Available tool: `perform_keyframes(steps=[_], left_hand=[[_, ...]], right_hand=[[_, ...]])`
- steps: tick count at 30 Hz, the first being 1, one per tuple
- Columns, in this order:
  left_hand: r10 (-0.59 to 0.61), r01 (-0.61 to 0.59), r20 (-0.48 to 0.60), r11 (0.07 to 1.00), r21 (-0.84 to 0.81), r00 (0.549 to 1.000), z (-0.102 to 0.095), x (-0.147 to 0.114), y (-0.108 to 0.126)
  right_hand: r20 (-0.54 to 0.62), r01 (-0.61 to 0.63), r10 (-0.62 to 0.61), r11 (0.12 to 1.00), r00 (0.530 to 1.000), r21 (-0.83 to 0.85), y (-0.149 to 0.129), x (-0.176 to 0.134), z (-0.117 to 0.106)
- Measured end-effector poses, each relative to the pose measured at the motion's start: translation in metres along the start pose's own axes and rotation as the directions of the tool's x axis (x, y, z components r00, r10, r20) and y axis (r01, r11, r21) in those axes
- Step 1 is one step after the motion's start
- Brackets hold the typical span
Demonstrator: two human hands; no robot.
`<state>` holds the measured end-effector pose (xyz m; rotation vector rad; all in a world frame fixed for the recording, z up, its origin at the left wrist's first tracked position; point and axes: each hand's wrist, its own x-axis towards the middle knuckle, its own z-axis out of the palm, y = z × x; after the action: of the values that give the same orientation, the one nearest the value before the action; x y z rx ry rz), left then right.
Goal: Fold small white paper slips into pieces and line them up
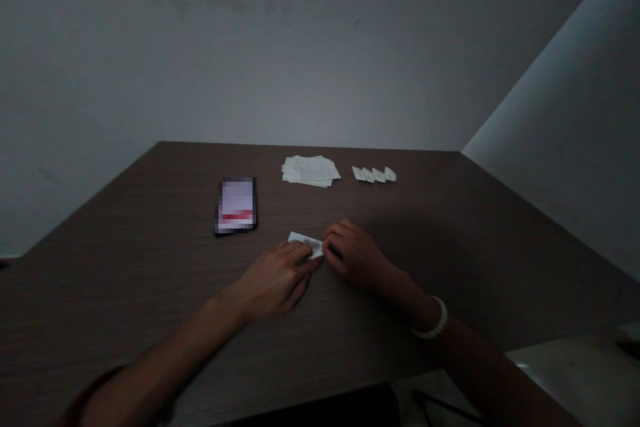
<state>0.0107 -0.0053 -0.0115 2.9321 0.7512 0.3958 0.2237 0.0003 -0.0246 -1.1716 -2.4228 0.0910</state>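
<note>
A small folded piece of white printed paper (305, 238) lies on the brown table (165, 280) between my hands. My left hand (280, 275) rests over its near side, the fingers pressing it against the tabletop. At the paper's right end, my right hand (354, 254) pinches the edge between thumb and fingers. Part of the paper is hidden under the left fingers. A pale beaded bracelet (440, 320) circles my right wrist.
A loose stack of printed paper slips (310, 171) lies toward the back. Right of it, several small folded papers (374, 175) sit in a row. A phone (236, 206) with a blurred screen lies at left. Walls (300, 80) border the table's back and right.
</note>
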Motion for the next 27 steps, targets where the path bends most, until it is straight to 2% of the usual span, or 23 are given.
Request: perform_keyframes(steps=[9, 16, 27], left_hand=[[-0.015, 0.014, 0.047, 0.999, 0.03, 0.999, -0.0009, 0.0007, 0.0022], [-0.01, 0.01, 0.006, 1.0, -0.003, 1.0, 0.0029, -0.0013, 0.0008], [0.007, -0.007, 0.016, 1.0, -0.006, 1.0, 0.0065, -0.0028, -0.0015]], right_hand=[[-0.005, -0.02, 0.02, 1.0, 1.0, 0.007, 0.0008, -0.0004, -0.0009], [-0.014, -0.02, 0.02, 1.0, 1.0, -0.007, 0.0, -0.0005, -0.0003], [-0.03, -0.007, 0.008, 1.0, 1.0, 0.026, 0.0076, -0.0037, -0.0053]])
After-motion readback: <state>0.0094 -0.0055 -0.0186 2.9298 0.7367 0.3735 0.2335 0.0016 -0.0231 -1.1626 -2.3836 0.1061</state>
